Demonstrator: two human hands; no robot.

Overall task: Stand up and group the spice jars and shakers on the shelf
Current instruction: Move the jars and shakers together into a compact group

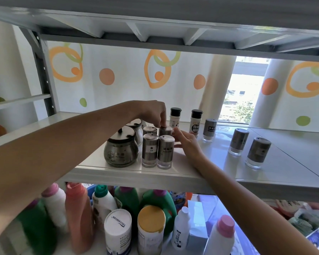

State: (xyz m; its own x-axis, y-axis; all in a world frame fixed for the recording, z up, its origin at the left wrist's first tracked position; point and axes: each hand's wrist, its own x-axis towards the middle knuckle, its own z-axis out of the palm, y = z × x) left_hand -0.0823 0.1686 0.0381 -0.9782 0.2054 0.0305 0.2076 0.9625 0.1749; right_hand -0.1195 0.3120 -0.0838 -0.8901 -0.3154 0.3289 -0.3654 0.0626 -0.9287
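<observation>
The back-right shaker is the one in play. It stands upright in the rear row of a tight block of four steel shakers, left of centre on the shelf. The left hand arches over it from above, fingertips curled down and pinching the cap. The right hand lies alongside, fingers fairly straight and gripping nothing, its tips apparently touching that shaker's flank and the front-right shaker.

Next in the front row is the salt shaker, then a round lidded jar with a second jar behind it. Off to the right, apart from the block, stand two black-capped bottles and three loose shakers, all upright. So the standing-up looks done, and the grouping remains.

The danger is crowding. These shakers are tall, narrow and packed together, and a sideways nudge from the right hand could topple one into its neighbours. The front pair also sits near the shelf edge.
</observation>
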